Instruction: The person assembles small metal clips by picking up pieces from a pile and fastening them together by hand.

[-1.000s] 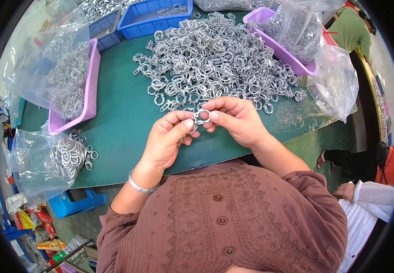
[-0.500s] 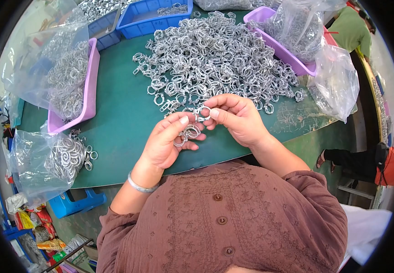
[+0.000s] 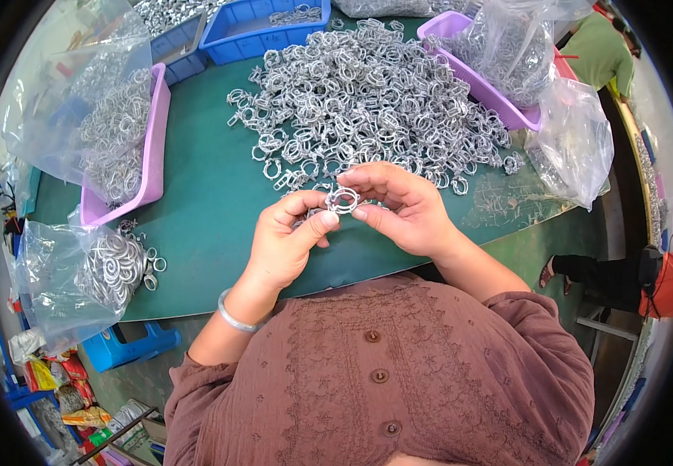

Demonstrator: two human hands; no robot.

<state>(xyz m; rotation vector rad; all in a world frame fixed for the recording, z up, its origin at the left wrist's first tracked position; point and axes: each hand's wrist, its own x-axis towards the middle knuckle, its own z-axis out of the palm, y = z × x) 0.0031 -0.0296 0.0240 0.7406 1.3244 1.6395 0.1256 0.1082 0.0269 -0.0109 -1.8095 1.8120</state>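
A silvery metal ring clamp (image 3: 345,201) is held up between my two hands, just in front of a large pile of similar ring clamps (image 3: 375,101). My left hand (image 3: 282,242) pinches its left side between thumb and index finger. More metal rings show partly behind these fingers, mostly hidden in the palm. My right hand (image 3: 408,208) has its thumb at the lower right of the clamp and its fingertips at the top, closed round it. Both hands hover over the near edge of the green tabletop (image 3: 204,233).
Purple bins with bagged metal parts stand left (image 3: 158,147) and right (image 3: 488,89). Blue trays (image 3: 263,35) sit at the back. An open plastic bag of rings (image 3: 111,268) lies near left; a clear bag (image 3: 573,140) hangs at right. A blue stool (image 3: 134,349) is below.
My hands have drawn closer together. The clamp has turned to show its round opening, and the left fingers have curled in, hiding most of the rings in that palm.
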